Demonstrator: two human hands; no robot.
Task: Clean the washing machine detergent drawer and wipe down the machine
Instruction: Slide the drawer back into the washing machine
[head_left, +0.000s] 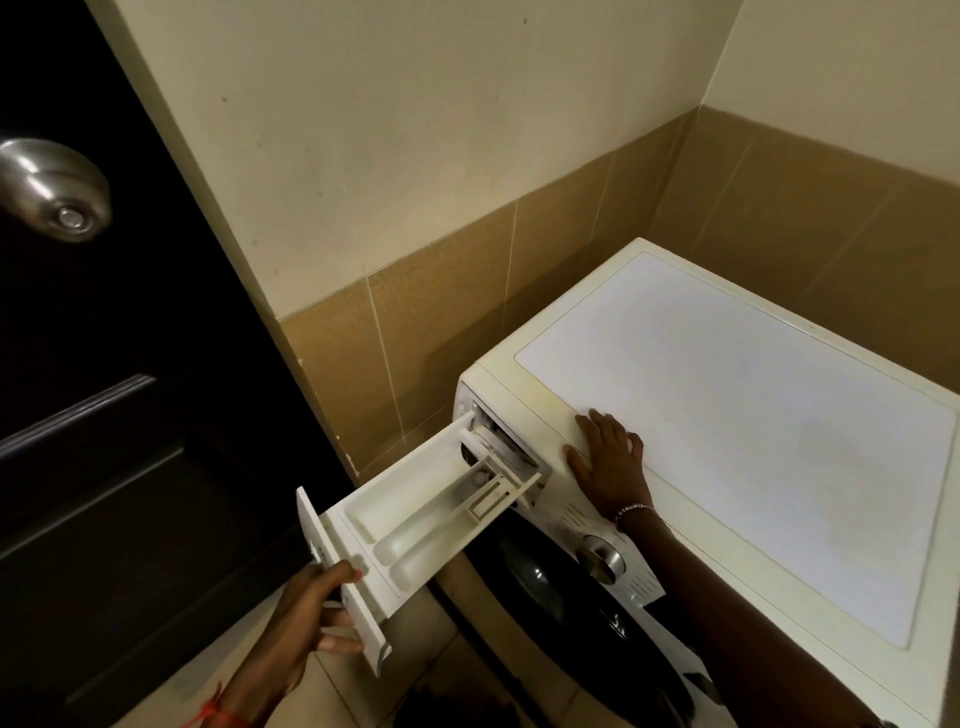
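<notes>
Left hand: gripped the front panel of the detergent drawer, thumb over the panel's inner face, evidently to draw it out. Detergent drawer: white, pulled far out of its slot at the upper left of the washing machine, rear end within the opening, compartments exposed. Right hand: flat, fingers spread, pressed on the machine's top front edge, probably bracing it against the pull. Control dial: just below that wrist. Dark door: at left.

Cream wall over tan tiles; dark, perhaps wooden, door.
</notes>
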